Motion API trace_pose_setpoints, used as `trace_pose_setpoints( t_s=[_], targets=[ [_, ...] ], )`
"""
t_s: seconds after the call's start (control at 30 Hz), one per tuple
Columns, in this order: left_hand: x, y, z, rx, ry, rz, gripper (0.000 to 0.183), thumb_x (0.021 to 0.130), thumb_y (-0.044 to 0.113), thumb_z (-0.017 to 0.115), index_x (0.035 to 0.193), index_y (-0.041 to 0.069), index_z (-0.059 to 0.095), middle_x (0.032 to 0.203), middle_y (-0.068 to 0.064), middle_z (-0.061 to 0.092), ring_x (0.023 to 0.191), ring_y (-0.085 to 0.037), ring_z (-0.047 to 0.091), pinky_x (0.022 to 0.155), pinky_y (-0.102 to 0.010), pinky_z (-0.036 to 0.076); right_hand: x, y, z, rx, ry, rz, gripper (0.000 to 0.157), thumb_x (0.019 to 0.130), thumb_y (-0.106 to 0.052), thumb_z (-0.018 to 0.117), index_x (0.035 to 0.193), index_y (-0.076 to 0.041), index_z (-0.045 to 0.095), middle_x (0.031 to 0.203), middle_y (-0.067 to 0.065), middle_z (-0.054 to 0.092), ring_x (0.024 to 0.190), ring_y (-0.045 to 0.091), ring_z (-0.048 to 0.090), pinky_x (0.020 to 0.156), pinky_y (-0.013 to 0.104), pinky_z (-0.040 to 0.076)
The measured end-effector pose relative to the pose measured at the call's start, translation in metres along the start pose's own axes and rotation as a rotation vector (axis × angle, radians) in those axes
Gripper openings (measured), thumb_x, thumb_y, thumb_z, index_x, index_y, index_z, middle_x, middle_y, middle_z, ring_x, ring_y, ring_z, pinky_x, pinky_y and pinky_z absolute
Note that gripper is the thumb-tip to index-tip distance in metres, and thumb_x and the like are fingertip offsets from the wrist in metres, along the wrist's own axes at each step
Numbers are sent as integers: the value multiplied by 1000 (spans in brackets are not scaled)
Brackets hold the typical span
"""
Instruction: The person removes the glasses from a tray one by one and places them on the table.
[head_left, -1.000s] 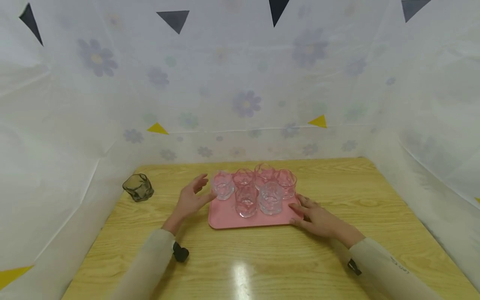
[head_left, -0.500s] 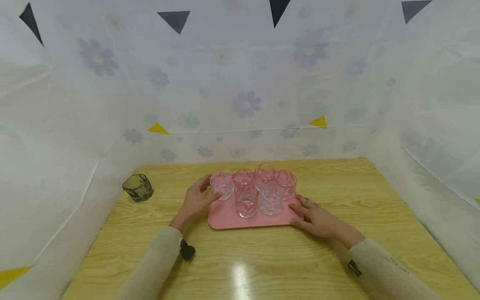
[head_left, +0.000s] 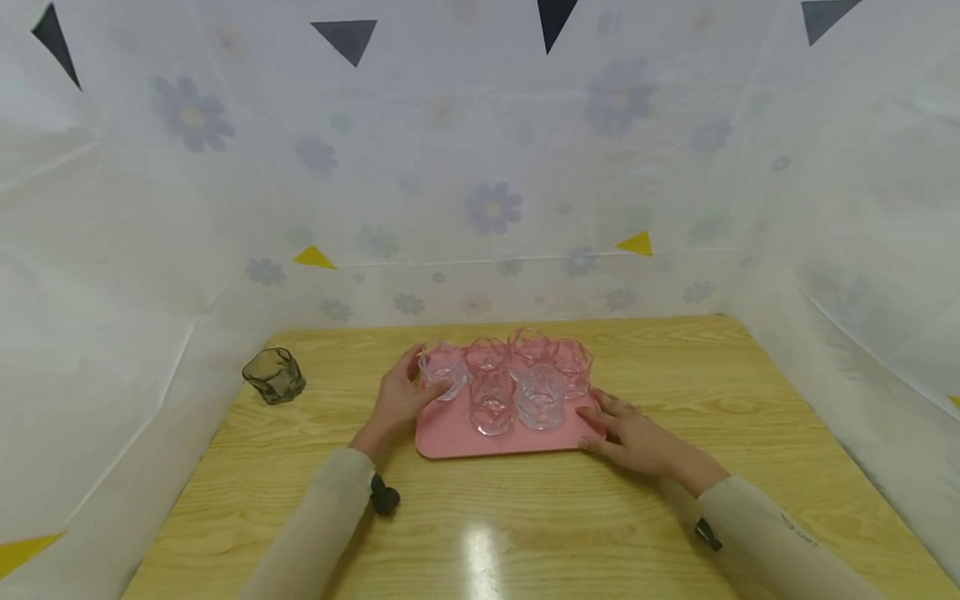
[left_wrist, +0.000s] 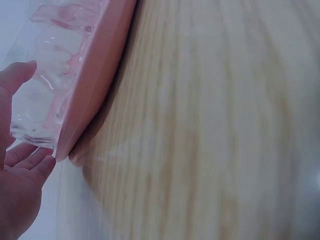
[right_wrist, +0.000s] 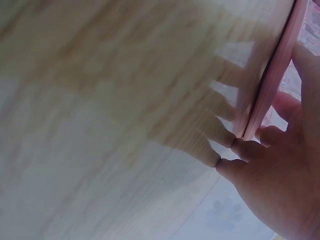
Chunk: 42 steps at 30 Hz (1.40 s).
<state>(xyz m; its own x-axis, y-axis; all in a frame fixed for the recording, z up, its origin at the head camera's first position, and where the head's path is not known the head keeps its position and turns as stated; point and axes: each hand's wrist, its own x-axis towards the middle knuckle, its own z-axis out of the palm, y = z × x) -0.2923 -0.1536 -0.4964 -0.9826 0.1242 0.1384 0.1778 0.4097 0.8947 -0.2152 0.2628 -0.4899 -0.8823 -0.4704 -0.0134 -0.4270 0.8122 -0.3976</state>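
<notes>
On the wooden table lies a pink tray (head_left: 450, 439) bearing several faceted glasses, some pink and some colourless. My left hand (head_left: 397, 402) holds the colourless glass (head_left: 443, 367) at the tray's left end. The thumb lies across its near side and the other fingers reach round its far left side. In the left wrist view, that glass (left_wrist: 32, 112) stands between thumb and fingers, close to the tray's edge (left_wrist: 95, 75). At the tray's right front corner rests my right hand (head_left: 637, 440), its fingers extended. Two of its fingertips (right_wrist: 225, 167) touch the table beside the tray.
A smoky dark glass (head_left: 274, 377) stands alone at the table's far left. Beside the left colourless glass are a pink glass (head_left: 492, 408) and another colourless glass (head_left: 540, 398). White flowered sheeting (head_left: 495, 283) walls the table on the back and sides.
My left hand has moved right, from beside the tray onto the left colourless glass, its thumb coming across the glass. The right hand and the tray stay in place.
</notes>
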Motion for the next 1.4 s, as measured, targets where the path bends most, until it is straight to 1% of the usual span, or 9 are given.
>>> trace_pose_setpoints(
  t_s=[0.2,0.33,0.47,0.57,0.73,0.9,1.07,1.27,1.4],
  targets=[
    [5,-1,3,45,20,20,95,88,35,87,164,8,35,157,-26,51,145,-44,51,119,-56,44,0,0,0,4,-4,5,70,106,-56,56,160,-13,47,172,25,26,155,54,27,118,75,33],
    [6,0,6,43,32,21,96,87,33,89,163,8,36,153,-26,54,142,-43,54,117,-55,47,0,0,-1,1,-2,3,69,106,-55,56,159,-13,48,172,24,27,155,54,28,117,75,34],
    [5,2,7,41,41,12,96,86,33,89,162,9,36,154,-27,53,142,-42,54,116,-55,48,1,0,-2,2,-6,10,68,106,-55,56,160,-14,47,172,24,26,155,53,28,118,75,32],
    [5,2,10,55,67,6,97,85,33,90,162,9,37,154,-27,53,142,-42,54,115,-55,49,0,-1,-2,4,-8,8,68,106,-54,56,160,-13,47,172,24,27,156,53,27,118,76,31],
    [4,-2,14,63,125,24,96,79,28,94,158,6,43,146,-27,59,133,-40,60,109,-55,54,-1,-1,-1,5,-11,3,68,106,-53,57,159,-12,47,172,24,26,156,52,27,118,79,28],
    [4,-2,14,59,144,37,94,78,25,94,156,6,45,144,-27,61,131,-40,61,107,-54,55,0,-2,-1,8,-9,1,68,106,-53,57,160,-13,47,172,24,26,156,53,26,118,78,28],
    [4,2,12,75,147,28,93,78,26,94,155,5,46,143,-26,62,130,-41,62,104,-54,57,0,-2,-1,10,-10,-5,69,106,-54,57,160,-12,47,171,25,27,156,52,26,119,76,29],
    [4,9,3,20,153,18,92,81,25,92,157,6,43,146,-21,61,138,-42,57,110,-55,53,0,0,0,7,-11,1,68,106,-54,57,160,-13,47,172,24,26,156,52,26,118,77,29],
    [1,10,-6,13,177,12,91,82,26,92,157,7,44,142,-19,63,136,-42,58,109,-55,54,0,1,0,8,-10,8,68,106,-54,57,160,-14,47,172,24,26,156,52,26,118,77,29]
  ],
)
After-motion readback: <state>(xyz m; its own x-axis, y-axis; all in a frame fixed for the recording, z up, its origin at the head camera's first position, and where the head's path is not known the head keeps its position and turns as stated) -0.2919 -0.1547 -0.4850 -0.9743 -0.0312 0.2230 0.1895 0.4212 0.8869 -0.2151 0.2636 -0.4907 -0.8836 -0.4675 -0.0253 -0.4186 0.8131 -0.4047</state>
